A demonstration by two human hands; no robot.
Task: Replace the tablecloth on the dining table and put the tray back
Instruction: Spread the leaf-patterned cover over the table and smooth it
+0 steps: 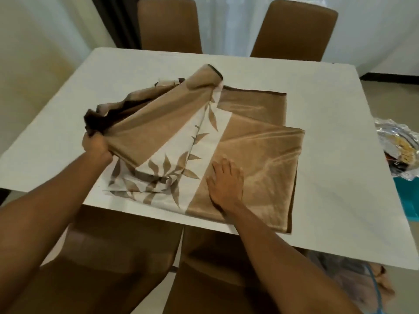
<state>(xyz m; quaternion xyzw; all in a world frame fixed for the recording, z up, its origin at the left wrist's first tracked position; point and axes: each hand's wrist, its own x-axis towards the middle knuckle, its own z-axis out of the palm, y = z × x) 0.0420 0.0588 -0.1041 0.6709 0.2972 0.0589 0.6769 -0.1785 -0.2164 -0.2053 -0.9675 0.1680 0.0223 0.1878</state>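
On my feed, the left hand (96, 143) has its fingers curled tight round a bunched corner of the folded tan and white fabric tablecloth with leaf print and dark brown border (256, 155), holding that layer up off the rest. The right hand (225, 184) lies flat on the tan part, fingers straight and spread. The cloth rests on the white rectangular dining table (340, 200), towards its near edge. Brown padded chairs (170, 26) stand around it. Past the table's right edge sits a shiny crinkled bundle (396, 141), possibly the tray, but it is too blurred to tell.
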